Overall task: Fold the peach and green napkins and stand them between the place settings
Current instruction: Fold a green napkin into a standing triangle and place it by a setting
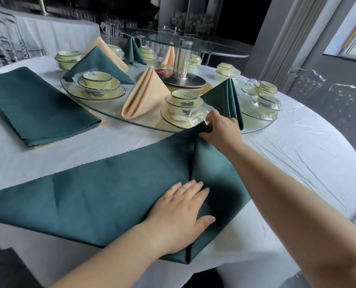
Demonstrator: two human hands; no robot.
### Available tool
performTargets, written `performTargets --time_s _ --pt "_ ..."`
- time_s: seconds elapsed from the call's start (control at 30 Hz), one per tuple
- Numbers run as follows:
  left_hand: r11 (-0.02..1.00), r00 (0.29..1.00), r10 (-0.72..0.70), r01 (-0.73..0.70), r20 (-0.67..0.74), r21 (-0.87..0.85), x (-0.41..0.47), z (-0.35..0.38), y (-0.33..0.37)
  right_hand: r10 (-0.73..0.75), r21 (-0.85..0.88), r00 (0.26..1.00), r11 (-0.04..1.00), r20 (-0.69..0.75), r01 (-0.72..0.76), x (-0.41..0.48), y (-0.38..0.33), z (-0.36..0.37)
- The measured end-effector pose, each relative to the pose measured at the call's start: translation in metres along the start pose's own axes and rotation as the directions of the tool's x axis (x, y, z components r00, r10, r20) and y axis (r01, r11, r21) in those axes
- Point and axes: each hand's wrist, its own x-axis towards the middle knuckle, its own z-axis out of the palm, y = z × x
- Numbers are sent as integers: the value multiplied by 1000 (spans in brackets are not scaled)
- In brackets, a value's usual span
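Pressing down on the green napkin (102, 190), the left hand (181, 215) is lying flat with its fingers straight and slightly spread, gripping nothing, its fingertips just beside the centre crease. The napkin is lying on the white tablecloth (297, 146) at the near edge of the table. Its long left part is stretching out flat toward the left edge of the view, and its right part is folded over so that two edges are meeting along a line running away from the person. The right hand (220, 129) is reaching to the far end of that line and pinching the bunched tip of the cloth between thumb and curled fingers, just at the rim of the glass plate (112, 107). On that plate a folded peach napkin (141, 96) is standing upright between the left place setting (96, 84) and the near place setting (183, 104). A standing green napkin (222, 96) is rising just behind the right hand, between the near place setting and the right place setting (264, 100). A flat stack of napkins (33, 107), green on top with peach showing at its edge, is lying on the cloth to the left, well apart from both hands
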Motion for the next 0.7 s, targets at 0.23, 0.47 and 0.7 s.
performTargets --time_s 0.23,0.47,0.7 --pt "995 1000 -5 2 24 104 0 3 2 133 313 969 948 -209 -63 -40 23 -6" --pt "983 998 -41 31 49 180 -3 2 6 -136 409 985 909 105 82 -149 10 -12" --pt "970 998 -33 21 46 243 -3 3 7 -150 70 925 989 350 134 -139 44 -2"
